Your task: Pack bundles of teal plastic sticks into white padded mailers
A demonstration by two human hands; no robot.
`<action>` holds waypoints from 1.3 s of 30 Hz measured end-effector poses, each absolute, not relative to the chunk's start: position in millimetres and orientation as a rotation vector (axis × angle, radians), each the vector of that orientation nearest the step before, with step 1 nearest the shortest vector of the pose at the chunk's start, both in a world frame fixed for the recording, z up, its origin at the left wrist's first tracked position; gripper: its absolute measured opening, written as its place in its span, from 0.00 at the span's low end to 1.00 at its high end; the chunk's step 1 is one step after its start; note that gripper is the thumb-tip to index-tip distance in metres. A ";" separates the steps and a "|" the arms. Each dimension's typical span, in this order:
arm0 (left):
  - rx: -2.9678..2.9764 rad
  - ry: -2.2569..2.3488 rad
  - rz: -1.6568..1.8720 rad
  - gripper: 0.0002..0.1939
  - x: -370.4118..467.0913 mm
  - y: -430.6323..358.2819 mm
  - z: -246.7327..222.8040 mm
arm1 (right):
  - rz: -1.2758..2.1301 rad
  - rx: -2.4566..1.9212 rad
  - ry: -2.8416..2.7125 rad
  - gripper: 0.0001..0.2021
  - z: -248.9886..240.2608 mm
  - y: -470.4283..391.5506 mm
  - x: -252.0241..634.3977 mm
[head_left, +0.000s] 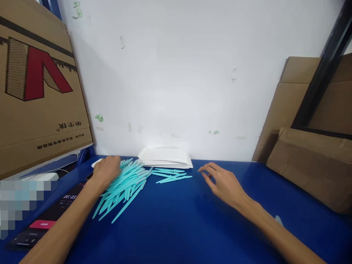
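A large heap of thin turquoise sticks (125, 187) lies on the blue table, left of the middle. My left hand (107, 169) rests at the heap's upper left edge, its fingers curled away from view, so what they hold, if anything, is hidden. Several more turquoise sticks (172, 175) lie apart, to the right of the heap. Behind them a stack of white sheets (166, 157) sits against the wall. My right hand (220, 181) hovers over the table to the right of these sticks, fingers apart and bent, holding nothing.
A phone (46, 216) with a lit screen lies at the left, partly behind my left forearm. A large printed cardboard box (44, 84) stands at the left. Brown cardboard (310, 168) and a black frame bar (316, 77) are at the right. A white wall (176, 80) closes the back.
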State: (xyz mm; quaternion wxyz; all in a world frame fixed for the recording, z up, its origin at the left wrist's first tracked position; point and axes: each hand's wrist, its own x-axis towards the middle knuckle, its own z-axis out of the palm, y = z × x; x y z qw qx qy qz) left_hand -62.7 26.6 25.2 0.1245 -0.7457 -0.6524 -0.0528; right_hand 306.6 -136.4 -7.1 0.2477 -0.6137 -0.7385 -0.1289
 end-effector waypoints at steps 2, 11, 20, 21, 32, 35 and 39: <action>-2.182 -1.895 -0.159 0.13 -62.3 26.6 24.6 | -0.345 -1.686 -2.018 0.15 -7.1 -136.3 307.3; -2.285 -1.579 -0.350 0.20 -20.0 9.9 22.4 | -0.312 -1.741 -2.052 0.15 -9.0 -134.4 311.2; -2.737 -0.776 -0.507 0.17 31.3 -18.3 -30.6 | -0.071 -1.648 -2.185 0.22 -20.7 -130.7 316.3; -2.739 -0.778 -0.489 0.18 31.9 -17.8 -35.1 | -0.011 -1.615 -2.210 0.24 -22.8 -130.9 314.2; -2.747 -0.734 -0.410 0.18 39.0 -17.9 -42.2 | -0.043 -1.598 -2.228 0.23 -20.9 -132.5 312.3; -2.723 -0.705 -0.393 0.17 40.4 -18.5 -41.8 | -0.163 -1.693 -2.177 0.17 -9.7 -132.8 321.6; -2.730 -0.664 -0.412 0.16 41.5 -22.0 -35.5 | -0.016 -1.995 -2.070 0.09 7.6 -142.5 346.8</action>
